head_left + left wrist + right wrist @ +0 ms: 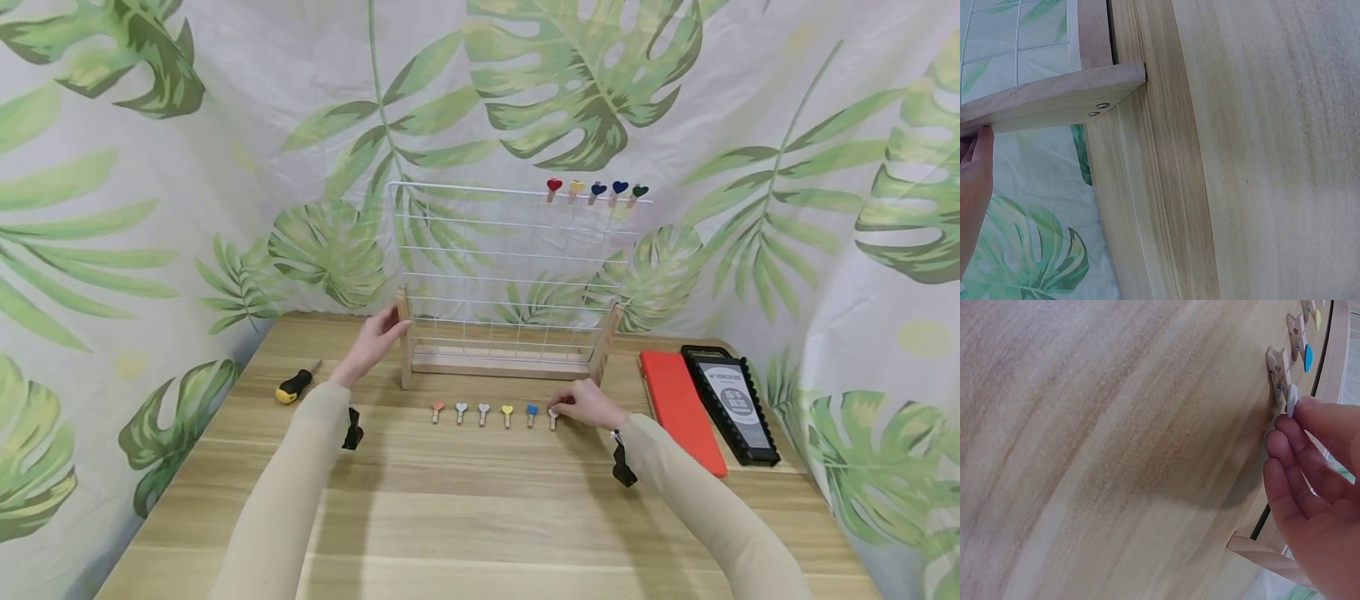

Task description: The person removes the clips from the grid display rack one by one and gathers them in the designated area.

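A white wire grid rack (510, 253) stands in a wooden base. My left hand (377, 335) holds the rack's left wooden post (1066, 97); its thumb lies against the post, while the other fingers are mostly hidden. My right hand (592, 405) pinches the heart of a small white-heart clothespin (1280, 378) between thumb and index finger, at the right end of a row. Beside it, a blue-heart clothespin (532, 415) and a yellow-heart clothespin (507, 416) lie on the table, then two white ones and an orange-heart clothespin (437, 411).
Several heart clothespins, including a red one (553, 188) and a green one (638, 194), are clipped along the rack's top right. A screwdriver (294, 387) lies at the left. On the right are a red flat case (681, 412) and a black tool holder (731, 404).
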The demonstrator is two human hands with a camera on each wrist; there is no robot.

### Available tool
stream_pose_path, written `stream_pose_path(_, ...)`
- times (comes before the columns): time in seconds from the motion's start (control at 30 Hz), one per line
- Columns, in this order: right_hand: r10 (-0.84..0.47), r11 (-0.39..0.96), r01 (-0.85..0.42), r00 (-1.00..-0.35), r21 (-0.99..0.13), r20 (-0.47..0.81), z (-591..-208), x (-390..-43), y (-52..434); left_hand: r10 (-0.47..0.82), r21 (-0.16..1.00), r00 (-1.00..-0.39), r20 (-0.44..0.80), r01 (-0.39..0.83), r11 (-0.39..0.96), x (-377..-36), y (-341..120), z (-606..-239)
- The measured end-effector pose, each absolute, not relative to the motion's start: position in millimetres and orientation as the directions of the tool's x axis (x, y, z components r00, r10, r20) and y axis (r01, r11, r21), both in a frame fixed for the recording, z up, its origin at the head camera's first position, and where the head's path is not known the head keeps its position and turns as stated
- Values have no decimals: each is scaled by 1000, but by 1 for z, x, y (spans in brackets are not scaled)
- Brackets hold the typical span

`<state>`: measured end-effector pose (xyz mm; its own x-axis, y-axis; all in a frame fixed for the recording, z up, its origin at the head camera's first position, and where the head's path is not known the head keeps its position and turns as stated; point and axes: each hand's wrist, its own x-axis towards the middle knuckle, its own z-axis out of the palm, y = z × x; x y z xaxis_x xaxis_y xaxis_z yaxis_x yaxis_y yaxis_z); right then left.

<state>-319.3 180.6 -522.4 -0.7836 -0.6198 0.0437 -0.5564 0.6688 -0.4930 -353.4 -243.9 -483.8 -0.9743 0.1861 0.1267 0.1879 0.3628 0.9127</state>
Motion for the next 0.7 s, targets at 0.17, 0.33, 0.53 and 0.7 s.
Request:
stream_pose_path(0.17,-621,661,-565,-781,-494,62,-518,-318,181,186,911,-975,119,182,370,-352,-245,-484)
stream_pose_path(0.33,-588,654,-581,-793,-485,157,-494,-321,181,194,915,-972,133,196,354,-353,-245,-485)
stream_pose_path(0.53,-531,625,-601,-795,-498,294,-419,-324,179,185,911,-974,128,190,366,-354,-244,-485)
stream_pose_path(0.7,-493,566,-706,-704,-426,512,-341,-328,175,185,919,-976,114,174,354,-354,-244,-484)
